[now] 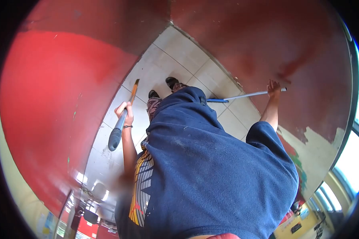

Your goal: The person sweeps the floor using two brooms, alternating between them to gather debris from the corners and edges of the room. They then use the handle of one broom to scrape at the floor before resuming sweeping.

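Note:
My left hand (124,113) is closed around a pole (133,94) with an orange shaft, a thick grey-black grip and a dark far end. The pole slants over the tiled floor, grip end towards me. On the other side, my right hand (273,88) is raised close to the dark red wall, its fingers curled at the upper end of a light metal pole (247,95). That pole runs down towards my feet to a narrow blue head (217,100) at floor level; its exact kind is unclear.
Glossy red wall (48,95) rises on my left and darker red wall (243,36) on my right, meeting at a corner ahead. Pale plaster (315,147) shows through on the right. My shoes (172,82) stand on pale floor tiles (163,59). Windows (349,159) are at far right.

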